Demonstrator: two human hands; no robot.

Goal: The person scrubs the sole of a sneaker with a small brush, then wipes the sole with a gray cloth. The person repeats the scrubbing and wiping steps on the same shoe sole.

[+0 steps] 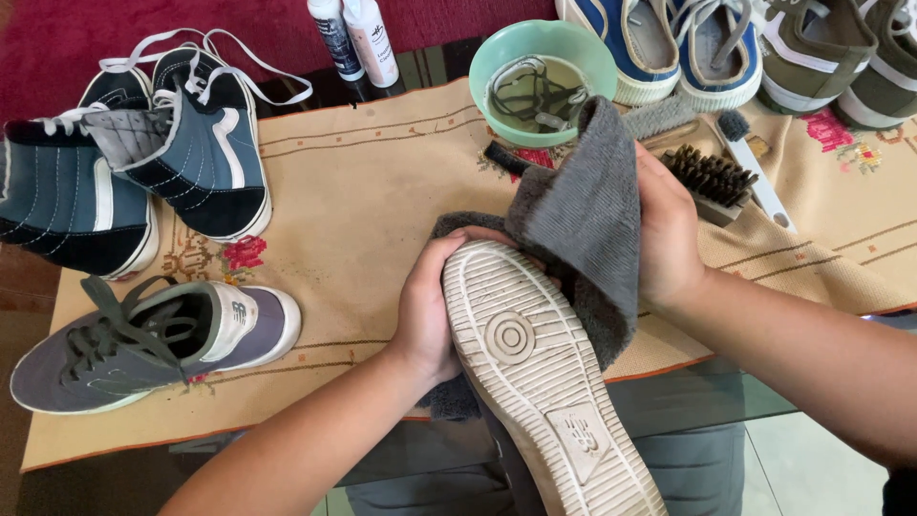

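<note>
The shoe [535, 382] I'm working on is turned sole up, its pale ribbed tread grimy, with a round ring mark near the toe and a square patch toward the heel. It sits near me, over the counter's [363, 191] near edge. My left hand [430, 306] wraps around the toe's left side, fingers curled over the top. My right hand [669, 234] presses a grey cloth [583, 220] against the shoe's right side, clutching the fabric, which drapes over and under the toe.
</note>
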